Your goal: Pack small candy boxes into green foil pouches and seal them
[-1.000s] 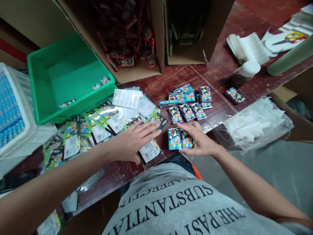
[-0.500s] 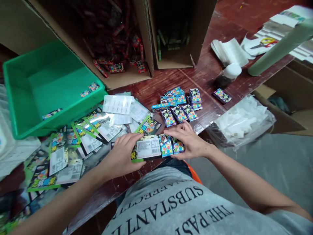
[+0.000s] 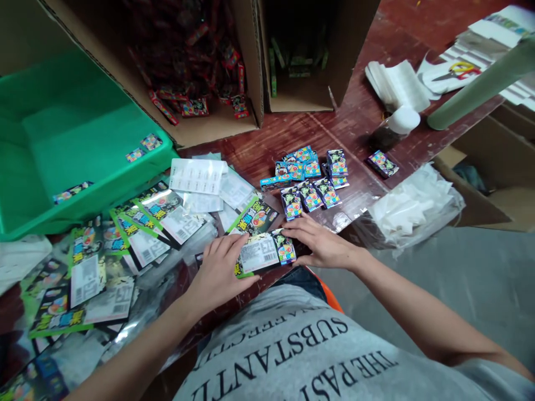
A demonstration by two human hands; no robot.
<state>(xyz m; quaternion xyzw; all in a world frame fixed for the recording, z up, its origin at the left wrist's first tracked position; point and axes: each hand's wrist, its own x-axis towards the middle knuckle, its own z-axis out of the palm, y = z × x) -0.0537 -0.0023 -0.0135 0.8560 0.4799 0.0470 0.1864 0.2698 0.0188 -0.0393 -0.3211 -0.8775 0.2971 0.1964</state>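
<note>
My left hand [image 3: 220, 268] grips a printed plastic bag [image 3: 259, 254] with a white barcode label, thumb along its near edge and fingers over its far edge. At the bag's right end is a small purple candy box [image 3: 286, 249]. My right hand [image 3: 321, 244] has its fingers and thumb around the outer end of that box. How much of the box lies inside the bag I cannot tell. Just beyond my right hand stand several purple candy boxes [image 3: 310, 195] and a group of blue candy boxes [image 3: 296, 164]. Another printed bag [image 3: 256, 216] lies behind the held one.
Many flat printed bags [image 3: 146, 245] overlap on the left. A green bin [image 3: 94, 186] and two cardboard cartons [image 3: 217, 133] with small packets stand behind. To the right are a white-capped jar [image 3: 403, 122], a lone purple box [image 3: 382, 164], scissors [image 3: 462, 71] and a bag of white paper pieces [image 3: 418, 200].
The blue box that showed beside the purple one at the bag's right end is now out of sight. My right hand has moved left with the purple box, closer to the label.
</note>
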